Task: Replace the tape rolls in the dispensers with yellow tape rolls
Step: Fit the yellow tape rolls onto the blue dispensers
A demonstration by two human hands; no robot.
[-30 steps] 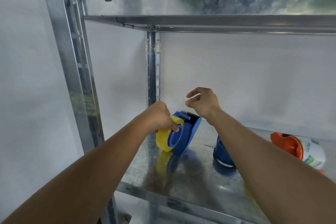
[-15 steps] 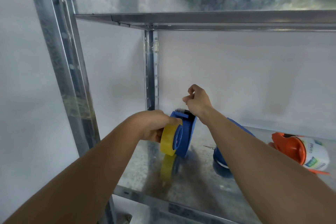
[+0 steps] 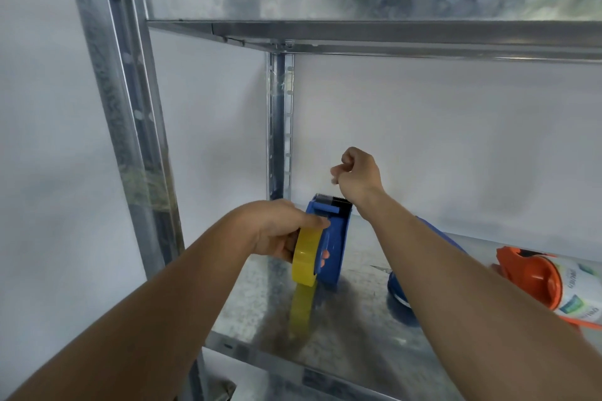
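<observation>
Yellow tape roll (image 3: pixel 304 259) sits edge-on against the near face of the blue dispenser (image 3: pixel 332 241), which stands upright on the galvanised shelf (image 3: pixel 260 296) close to the back upright post (image 3: pixel 279 127). The left hand (image 3: pixel 280 229) has its grip clamped round roll and dispenser together, thumb over the top and fingertips (image 3: pixel 324 259) showing through the core. The right hand (image 3: pixel 356 174) is raised just above the serrated cutter (image 3: pixel 335 200), fingers pinched together; whether a tape end is caught between them I cannot tell, since any strip there is too thin and pale to make out.

This looks like the threading step: the roll appears seated on the hub, and the free end needs drawing up and over the cutter. To do it well, I would say the left hand should press the dispenser down onto the shelf so it cannot tip, while leaving the roll loose enough to turn. The pull ought to run straight along the dispenser's line, not sideways, or the tape may crease or stick to the side wall. Then the end should be laid flat on the teeth.

A second blue dispenser (image 3: pixel 399 290) lies partly hidden behind the right forearm, and an orange dispenser (image 3: pixel 534 277) with a printed roll lies further right; those appear to want changing yet.
</observation>
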